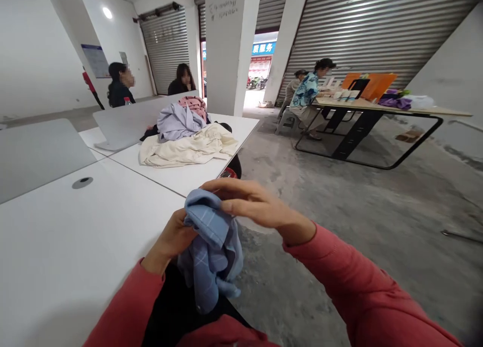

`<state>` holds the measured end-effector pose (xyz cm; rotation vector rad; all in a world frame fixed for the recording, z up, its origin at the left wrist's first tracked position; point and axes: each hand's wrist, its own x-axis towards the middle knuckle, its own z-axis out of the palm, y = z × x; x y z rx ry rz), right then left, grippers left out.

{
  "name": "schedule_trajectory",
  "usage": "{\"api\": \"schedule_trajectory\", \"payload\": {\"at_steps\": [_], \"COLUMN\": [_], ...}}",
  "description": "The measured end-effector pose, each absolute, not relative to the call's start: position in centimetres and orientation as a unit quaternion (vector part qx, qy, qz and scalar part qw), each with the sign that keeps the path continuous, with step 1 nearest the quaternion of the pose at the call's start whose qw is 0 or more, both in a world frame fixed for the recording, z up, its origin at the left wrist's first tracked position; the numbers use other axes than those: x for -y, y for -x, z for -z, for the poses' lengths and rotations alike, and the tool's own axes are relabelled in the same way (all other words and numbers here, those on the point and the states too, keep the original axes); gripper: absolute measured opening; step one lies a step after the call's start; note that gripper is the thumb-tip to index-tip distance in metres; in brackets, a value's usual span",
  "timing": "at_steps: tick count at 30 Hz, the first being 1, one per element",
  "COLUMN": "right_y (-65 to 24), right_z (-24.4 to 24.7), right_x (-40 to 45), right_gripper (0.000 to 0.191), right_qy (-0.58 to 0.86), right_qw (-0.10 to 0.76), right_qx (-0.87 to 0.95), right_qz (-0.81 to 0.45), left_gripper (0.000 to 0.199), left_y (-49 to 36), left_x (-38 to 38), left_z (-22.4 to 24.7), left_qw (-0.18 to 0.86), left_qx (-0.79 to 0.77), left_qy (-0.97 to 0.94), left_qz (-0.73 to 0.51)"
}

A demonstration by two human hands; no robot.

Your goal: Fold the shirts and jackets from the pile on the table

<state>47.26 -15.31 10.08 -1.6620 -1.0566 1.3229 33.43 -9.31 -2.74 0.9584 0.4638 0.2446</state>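
A light blue shirt (211,226) with thin white check lines is bunched up above my lap, beside the table edge. Its upper part is folded over, and sleeve-like lengths hang below. My left hand (177,236) grips it from the left, the fingers mostly hidden behind the cloth. On the upper right, my right hand (251,201) has its thumb against the front of the fold while the fingers reach over behind it. How firmly the right fingers press cannot be seen.
The white table (86,236) runs along my left, with a cable hole (82,183). Across it lie a cream garment (188,148), a lavender garment (181,120) and a pink one (194,104). Two people sit beyond a divider (124,123). Others sit at a far table (418,111).
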Motion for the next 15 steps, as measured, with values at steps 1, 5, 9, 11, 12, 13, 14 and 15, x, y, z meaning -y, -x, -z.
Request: {"api": "schedule_trajectory", "payload": {"at_steps": [1, 5, 9, 11, 12, 13, 14, 15], "right_y": [-47.9, -49.5, -48.9, -49.0, -49.3, -49.9, -50.5, -51.3], "right_z": [-10.1, -8.1, -4.9, -4.1, -3.9, -4.0, -4.2, -4.6], "right_x": [15.8, 17.9, 19.0, 19.0, 18.9, 18.9, 18.8, 18.9], "right_gripper": [0.036, 0.045, 0.039, 0.035, 0.036, 0.037, 0.037, 0.036], "right_qy": [0.649, 0.703, 0.661, 0.668, 0.683, 0.702, 0.722, 0.744], "right_qw": [0.375, 0.293, 0.228, 0.254, 0.273, 0.293, 0.312, 0.333], "right_qx": [0.424, 0.455, 0.486, 0.455, 0.432, 0.408, 0.385, 0.364], "right_qz": [-0.508, -0.461, -0.524, -0.531, -0.522, -0.506, -0.482, -0.450], "left_gripper": [0.021, 0.024, 0.026, 0.029, 0.030, 0.031, 0.032, 0.033], "left_y": [-33.1, -32.3, -32.6, -32.8, -32.9, -33.0, -33.0, -32.9], "left_x": [9.1, 8.5, 8.2, 7.9, 7.6, 7.3, 6.9, 6.4], "left_z": [3.0, 3.7, 3.6, 3.1, 2.9, 2.7, 2.6, 2.6], "left_qw": [0.862, 0.892, 0.890, 0.877, 0.867, 0.856, 0.843, 0.832], "left_qx": [-0.227, -0.251, -0.247, -0.248, -0.256, -0.269, -0.286, -0.305], "left_qy": [-0.439, -0.359, -0.365, -0.393, -0.408, -0.422, -0.432, -0.437], "left_qz": [-0.113, -0.108, -0.114, -0.121, -0.125, -0.133, -0.142, -0.152]}}
